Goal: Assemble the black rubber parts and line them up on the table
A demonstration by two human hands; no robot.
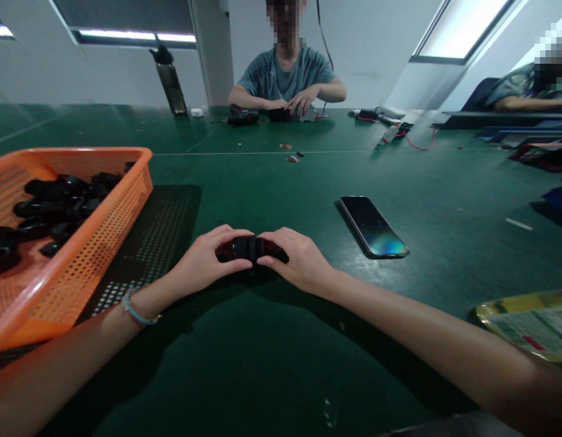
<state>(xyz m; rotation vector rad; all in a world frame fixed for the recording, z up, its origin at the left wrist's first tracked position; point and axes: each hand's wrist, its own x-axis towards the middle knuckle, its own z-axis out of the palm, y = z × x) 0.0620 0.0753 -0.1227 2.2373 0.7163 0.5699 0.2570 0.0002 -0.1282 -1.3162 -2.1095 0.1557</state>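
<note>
A small black plastic part [252, 248] rests low over the green table [272, 364], held between both of my hands. My left hand [208, 262] grips its left end with fingers curled over it. My right hand [299, 262] grips its right end the same way, thumb and fingers pinched on the piece. The two hands meet at the middle of the part, so most of it is hidden. A thin bracelet circles my left wrist.
An orange mesh basket [103, 237] with several black parts stands at left. A dark phone [372, 226] lies right of my hands. A yellow-edged packet [531, 325] sits at far right. Across the table a person [287, 79] handles black parts; a bottle [170, 82] stands nearby.
</note>
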